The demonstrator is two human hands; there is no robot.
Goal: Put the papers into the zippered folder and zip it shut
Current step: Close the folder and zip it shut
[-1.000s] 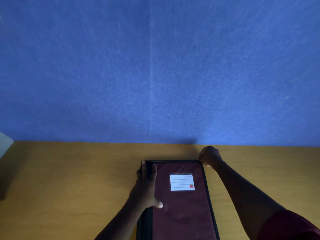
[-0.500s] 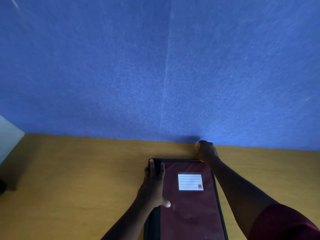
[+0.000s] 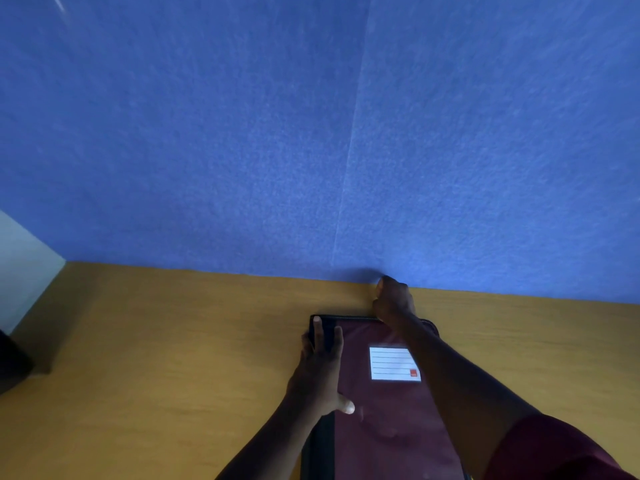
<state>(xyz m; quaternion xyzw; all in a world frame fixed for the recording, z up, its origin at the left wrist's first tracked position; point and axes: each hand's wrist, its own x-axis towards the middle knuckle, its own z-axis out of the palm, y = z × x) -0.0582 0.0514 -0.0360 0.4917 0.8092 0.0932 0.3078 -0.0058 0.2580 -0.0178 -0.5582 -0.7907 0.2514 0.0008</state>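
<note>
The maroon zippered folder [image 3: 384, 417] lies closed and flat on the wooden desk, with a white lined label [image 3: 393, 363] near its far end. My left hand [image 3: 320, 368] rests flat on the folder's left side, fingers stretched toward the far left corner. My right hand [image 3: 393, 301] is closed in a fist at the folder's far edge, just left of the far right corner, pinching what seems to be the zipper pull, which the fist hides. No papers are in view.
The wooden desk [image 3: 173, 358] stretches left and right of the folder. A blue felt partition [image 3: 311, 133] rises directly behind my right hand. A white panel [image 3: 24, 265] and a dark object [image 3: 10, 362] sit at the left edge.
My right fist has slid from the folder's far right corner leftward along the far edge. The camera view has shifted, moving the folder right in frame. My left hand stays pressed in place.
</note>
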